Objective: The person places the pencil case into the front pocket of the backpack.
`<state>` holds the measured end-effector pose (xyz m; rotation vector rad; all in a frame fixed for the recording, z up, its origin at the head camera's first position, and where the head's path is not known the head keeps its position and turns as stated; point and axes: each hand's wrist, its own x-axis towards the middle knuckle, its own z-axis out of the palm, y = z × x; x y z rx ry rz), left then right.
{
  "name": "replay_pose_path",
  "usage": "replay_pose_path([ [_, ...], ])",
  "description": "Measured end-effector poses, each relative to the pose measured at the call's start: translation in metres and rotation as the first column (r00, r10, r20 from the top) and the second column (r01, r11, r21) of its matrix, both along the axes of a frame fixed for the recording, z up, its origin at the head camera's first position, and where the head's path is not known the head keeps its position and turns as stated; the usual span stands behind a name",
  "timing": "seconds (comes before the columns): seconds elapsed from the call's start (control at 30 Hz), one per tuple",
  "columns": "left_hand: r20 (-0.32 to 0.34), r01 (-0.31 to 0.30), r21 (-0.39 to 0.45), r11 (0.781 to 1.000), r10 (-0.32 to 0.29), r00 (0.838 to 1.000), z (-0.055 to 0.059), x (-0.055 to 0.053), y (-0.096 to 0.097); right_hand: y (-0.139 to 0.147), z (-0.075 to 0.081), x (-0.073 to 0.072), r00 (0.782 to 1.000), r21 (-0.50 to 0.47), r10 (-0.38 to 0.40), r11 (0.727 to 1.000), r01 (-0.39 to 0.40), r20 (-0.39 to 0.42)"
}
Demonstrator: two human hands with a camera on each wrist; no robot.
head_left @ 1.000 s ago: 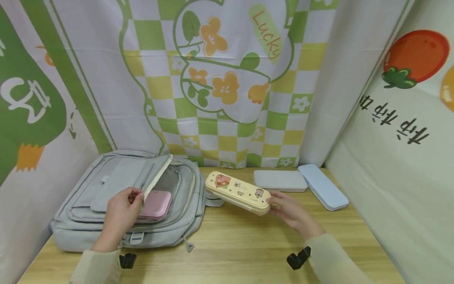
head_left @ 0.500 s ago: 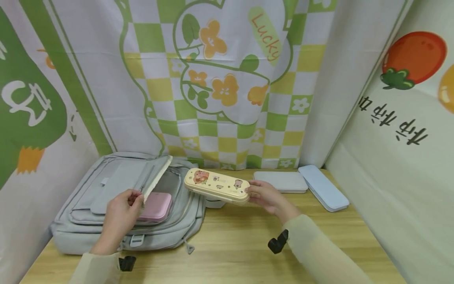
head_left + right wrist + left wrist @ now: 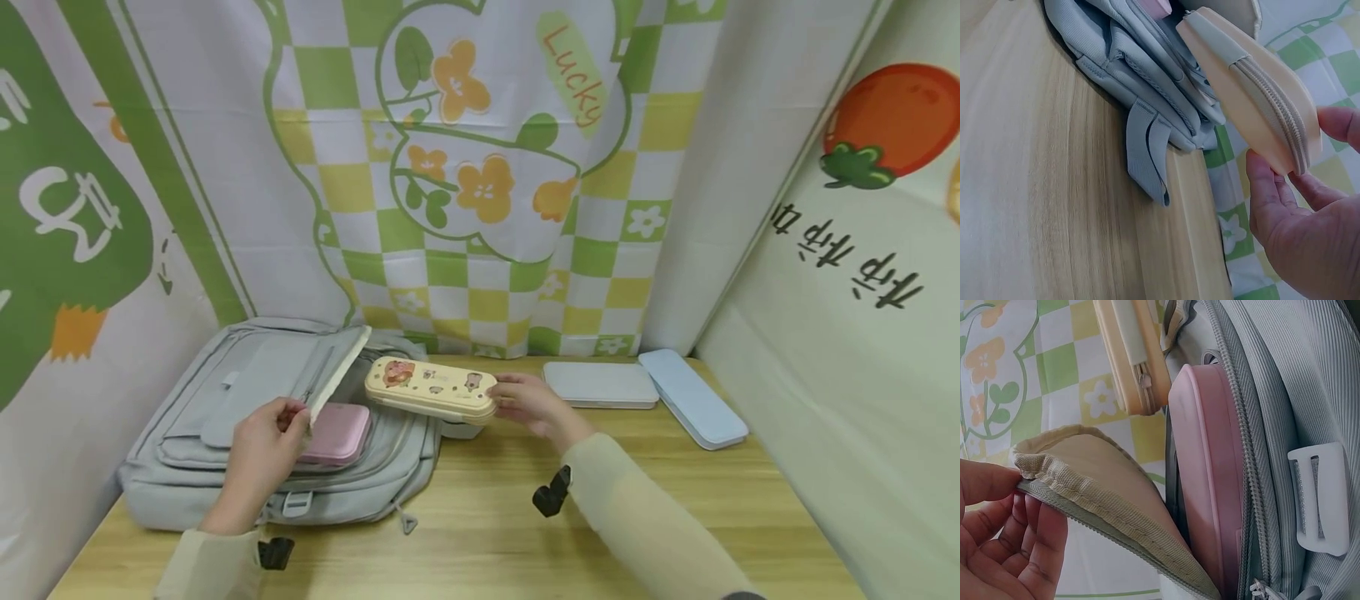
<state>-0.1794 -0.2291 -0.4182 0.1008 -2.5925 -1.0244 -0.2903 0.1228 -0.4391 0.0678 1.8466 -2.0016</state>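
A grey backpack (image 3: 180, 492) lies on the table with its front compartment unzipped. My left hand (image 3: 264, 450) pinches the edge of the compartment's flap (image 3: 1116, 506) and holds it lifted. Inside the opening sits a pink case (image 3: 339, 433), also seen in the left wrist view beside the zipper teeth. My right hand (image 3: 534, 407) grips one end of a yellow zipped pencil case (image 3: 431, 389) with cartoon pictures on top. Thumb and fingers clasp that end in the right wrist view. The pencil case's other end is over the backpack's opening, close to the flap.
A white case (image 3: 600, 385) and a light blue case (image 3: 693, 400) lie at the back right of the wooden table (image 3: 510, 533). A patterned curtain (image 3: 480, 275) hangs behind. A strap loop (image 3: 1147, 150) sticks out from the backpack's side.
My right hand has carried the yellow pencil case leftward, from over the table to over the backpack's opening. My left hand keeps holding the flap in about the same place.
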Motion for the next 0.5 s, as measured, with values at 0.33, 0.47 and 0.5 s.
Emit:
replay_pose_path([
  [0.33, 0.021, 0.004, 0.008, 1.0, -0.004, 1.0, 0.002, 0.001, 0.0, -0.022, -0.004, -0.011, 0.998, -0.009, -0.065, 0.998, 0.065, -0.01],
  [0.47, 0.013, 0.002, 0.013, 1.0, -0.002, 1.0, 0.002, 0.001, 0.0, -0.032, -0.009, -0.015, 0.997, -0.023, -0.082, 0.996, 0.082, -0.002],
  [0.5, 0.009, 0.0, 0.014, 1.0, 0.0, 1.0, 0.002, 0.001, 0.001, -0.034, -0.011, -0.016, 0.996, -0.027, -0.084, 0.996, 0.084, 0.001],
])
